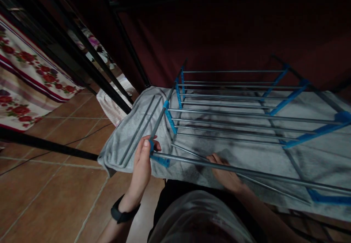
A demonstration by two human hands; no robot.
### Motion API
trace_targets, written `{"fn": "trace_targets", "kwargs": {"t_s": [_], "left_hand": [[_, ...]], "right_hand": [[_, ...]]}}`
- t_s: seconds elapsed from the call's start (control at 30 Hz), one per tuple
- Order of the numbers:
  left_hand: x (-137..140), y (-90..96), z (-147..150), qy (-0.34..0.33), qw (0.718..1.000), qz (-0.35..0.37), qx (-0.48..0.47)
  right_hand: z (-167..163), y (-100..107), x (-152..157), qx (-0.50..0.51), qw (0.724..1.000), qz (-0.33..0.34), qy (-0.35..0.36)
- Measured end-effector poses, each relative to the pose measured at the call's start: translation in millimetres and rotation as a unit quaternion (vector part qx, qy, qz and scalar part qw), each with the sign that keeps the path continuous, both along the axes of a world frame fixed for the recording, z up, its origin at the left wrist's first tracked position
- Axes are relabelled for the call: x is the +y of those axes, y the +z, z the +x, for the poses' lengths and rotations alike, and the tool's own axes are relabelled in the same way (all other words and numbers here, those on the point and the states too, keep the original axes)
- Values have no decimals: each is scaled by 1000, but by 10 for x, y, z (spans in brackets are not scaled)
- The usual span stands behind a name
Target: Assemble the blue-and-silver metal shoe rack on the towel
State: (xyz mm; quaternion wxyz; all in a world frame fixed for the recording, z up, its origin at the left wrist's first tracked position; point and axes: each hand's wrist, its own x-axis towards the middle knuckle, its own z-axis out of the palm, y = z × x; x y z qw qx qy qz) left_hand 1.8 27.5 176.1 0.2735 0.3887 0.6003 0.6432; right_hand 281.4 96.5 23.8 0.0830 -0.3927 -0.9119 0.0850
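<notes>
A metal rack [236,118] of grey tubes, thin cross rods and blue plastic brackets lies on a grey cloth [203,140]. My left hand [143,154] is closed round the blue corner joint [151,147] at the rack's near left end. A thin loose-looking metal rod [270,188] slants beneath the front tube [189,160]. My right hand [226,173] reaches under that tube with its fingers curled at the rod; part of the grip is hidden. To the left, two more thin rods [140,129] rest side by side on the cloth.
Black metal frame bars [68,148] stand and run along the left. A floral cloth [30,71] hangs at far left, and a pale striped cloth [111,105] droops near the bars. Orange floor tiles [55,188] lie below, with a cable across them. Behind is a dark red wall [233,34].
</notes>
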Motion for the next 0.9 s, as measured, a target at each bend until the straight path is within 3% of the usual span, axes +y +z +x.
{"fn": "trace_targets", "kwargs": {"t_s": [0.27,0.43,0.9], "left_hand": [[17,-23,8,-18,1000,-7,-23],[16,-16,3,-39,998,-6,-43],[33,-9,9,-41,998,-23,-46]], "right_hand": [[148,307,-338,23,998,46,39],[94,493,-320,14,998,47,44],[106,709,-222,-45,998,-12,40]]}}
